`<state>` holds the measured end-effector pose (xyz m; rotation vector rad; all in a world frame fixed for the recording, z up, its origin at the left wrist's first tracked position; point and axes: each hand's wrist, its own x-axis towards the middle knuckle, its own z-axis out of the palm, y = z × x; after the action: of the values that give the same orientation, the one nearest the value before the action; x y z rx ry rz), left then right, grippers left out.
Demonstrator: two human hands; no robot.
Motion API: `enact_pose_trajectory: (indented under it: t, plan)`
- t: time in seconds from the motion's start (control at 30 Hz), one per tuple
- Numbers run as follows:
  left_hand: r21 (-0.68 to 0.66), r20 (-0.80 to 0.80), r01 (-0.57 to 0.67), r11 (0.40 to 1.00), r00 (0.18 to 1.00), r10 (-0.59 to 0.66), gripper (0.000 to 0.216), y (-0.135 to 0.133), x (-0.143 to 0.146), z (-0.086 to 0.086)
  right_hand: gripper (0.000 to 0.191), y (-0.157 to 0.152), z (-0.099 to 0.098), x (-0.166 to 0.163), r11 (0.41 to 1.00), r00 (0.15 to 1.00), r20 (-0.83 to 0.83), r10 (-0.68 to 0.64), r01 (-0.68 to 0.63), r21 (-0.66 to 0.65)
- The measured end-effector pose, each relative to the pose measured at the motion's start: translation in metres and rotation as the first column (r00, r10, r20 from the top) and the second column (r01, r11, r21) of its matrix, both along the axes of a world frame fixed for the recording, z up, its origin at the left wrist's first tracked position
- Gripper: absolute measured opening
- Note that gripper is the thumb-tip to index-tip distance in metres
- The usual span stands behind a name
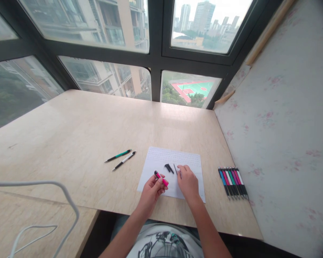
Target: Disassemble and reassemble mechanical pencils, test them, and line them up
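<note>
My left hand is closed around a pink pen barrel with a black tip, held just above a white sheet of paper. My right hand rests on the sheet with its fingers curled down onto a thin dark refill. Two small black pen parts lie on the paper just ahead of both hands.
A green pen and a white pen lie on the beige table to the left. A row of several coloured pens lies at the right. A wall runs along the right, windows behind, white wire lower left.
</note>
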<state>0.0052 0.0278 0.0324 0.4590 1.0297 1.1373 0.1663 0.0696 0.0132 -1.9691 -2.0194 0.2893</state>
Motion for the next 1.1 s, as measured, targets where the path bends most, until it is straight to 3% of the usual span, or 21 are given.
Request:
enact_pose_trajectory:
  t: [0.2,0.33,0.5,0.63,1.1]
  plan:
    - [-0.032,0.001,-0.008,0.999,1.000,0.008,0.041,0.000,-0.003,0.000,0.021,0.002,-0.006,0.001,1.000,0.999,-0.049,-0.019,0.020,0.012]
    - [-0.043,0.062,0.018,0.999,0.998,-0.015,0.037,0.000,-0.004,0.000,0.020,0.000,-0.001,0.006,0.998,0.962,-0.273,0.015,0.000,0.055]
    - [-0.124,0.220,-0.011,0.992,0.975,0.038,0.026,0.003,-0.003,0.006,0.023,-0.019,0.015,0.002,0.998,0.725,-0.688,0.041,-0.069,-0.013]
    - [-0.195,0.326,-0.038,0.980,0.940,0.101,0.017,0.004,0.000,0.012,0.022,-0.035,0.026,-0.007,0.987,0.608,-0.793,0.047,-0.151,-0.058]
    - [-0.163,0.337,-0.058,0.985,0.935,0.111,0.016,-0.002,0.006,0.011,0.019,-0.042,0.039,-0.015,0.991,0.680,-0.721,0.134,-0.107,0.083]
